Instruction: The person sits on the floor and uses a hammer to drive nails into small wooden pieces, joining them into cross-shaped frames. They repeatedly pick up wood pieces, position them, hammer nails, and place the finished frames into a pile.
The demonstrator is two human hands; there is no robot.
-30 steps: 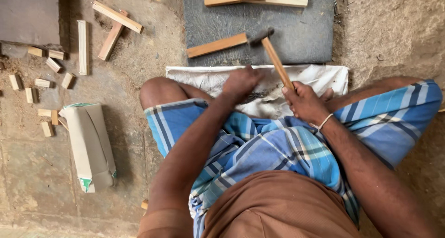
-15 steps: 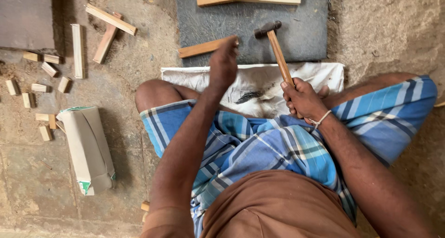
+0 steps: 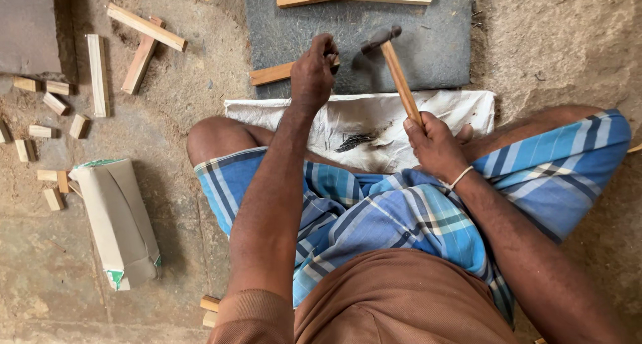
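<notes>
Gripping hammer (image 3: 394,69) (right hand (image 3: 435,146)), wood strip (image 3: 271,74)

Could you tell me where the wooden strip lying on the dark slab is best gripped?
Probably at its free left end, coming from above: the wooden strip lies flat on the dark slab, and the left hand already covers its right end.

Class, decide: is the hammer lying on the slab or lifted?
Lifted: the right hand grips the hammer by its handle, head raised above the dark slab.
</notes>
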